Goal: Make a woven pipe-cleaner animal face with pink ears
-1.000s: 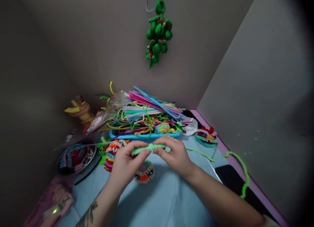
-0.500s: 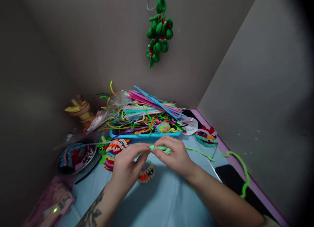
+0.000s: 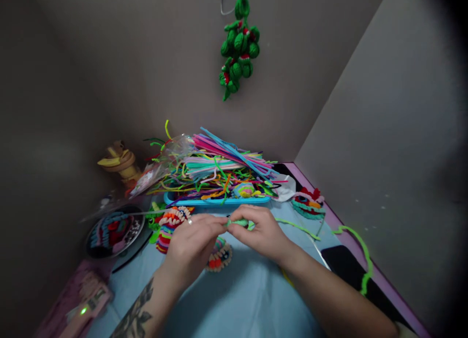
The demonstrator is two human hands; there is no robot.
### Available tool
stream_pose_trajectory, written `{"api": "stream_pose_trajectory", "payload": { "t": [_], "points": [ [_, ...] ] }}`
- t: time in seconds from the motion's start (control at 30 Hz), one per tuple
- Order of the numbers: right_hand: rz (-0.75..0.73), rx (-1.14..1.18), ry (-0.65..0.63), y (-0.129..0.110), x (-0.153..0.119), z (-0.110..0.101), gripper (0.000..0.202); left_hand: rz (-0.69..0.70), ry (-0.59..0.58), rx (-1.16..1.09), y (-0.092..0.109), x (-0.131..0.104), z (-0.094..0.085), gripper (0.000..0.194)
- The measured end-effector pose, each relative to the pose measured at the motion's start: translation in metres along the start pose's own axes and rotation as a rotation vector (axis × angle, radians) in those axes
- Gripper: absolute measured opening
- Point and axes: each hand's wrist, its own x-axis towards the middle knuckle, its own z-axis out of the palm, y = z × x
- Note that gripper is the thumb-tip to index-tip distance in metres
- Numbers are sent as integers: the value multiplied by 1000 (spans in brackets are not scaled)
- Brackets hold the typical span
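- Hands, 2: the right hand [image 3: 259,231] has its grip clenched on 1 green piece [image 3: 240,222]; the left hand [image 3: 195,240] has its grip at the other end, fingertips closed on it, thumb hidden.
- That green piece is between the 2 hands, above the cloth-covered surface [image 3: 252,299]. Its visible part is short and thick; shaping seems underway, but fingers cover too much to tell what remains.
- Beneath the left hand, partly covered: 1 round piece [image 3: 221,261], apparently finished.
- Right side: 1 black slab [image 3: 340,261] and 2 visible stretches of green strand [image 3: 366,260], possibly 1 length, apparently unused.
- Farther back: 1 striped piece [image 3: 166,238] and 1 red-and-teal piece [image 3: 308,205], both seemingly finished, plus 1 bowl [image 3: 141,228].
- Behind: 1 blue tray [image 3: 215,202] heaped with fuzzy sticks [image 3: 226,155], too tangled to count.
- Farthest: 1 green bunch [image 3: 239,48] hanging by the wall.
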Motion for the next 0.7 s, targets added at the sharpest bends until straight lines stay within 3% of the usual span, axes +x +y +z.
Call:
{"api": "stream_pose_trajectory", "payload": {
  "t": [0.3, 0.7],
  "points": [
    [-66, -18, 85, 2, -1, -1, 5, -457, 39, -193, 4, 8, 5, 19],
    [-49, 8, 66, 3, -3, 4, 12, -432, 43, -85, 6, 8, 6, 12]
  ]
}}
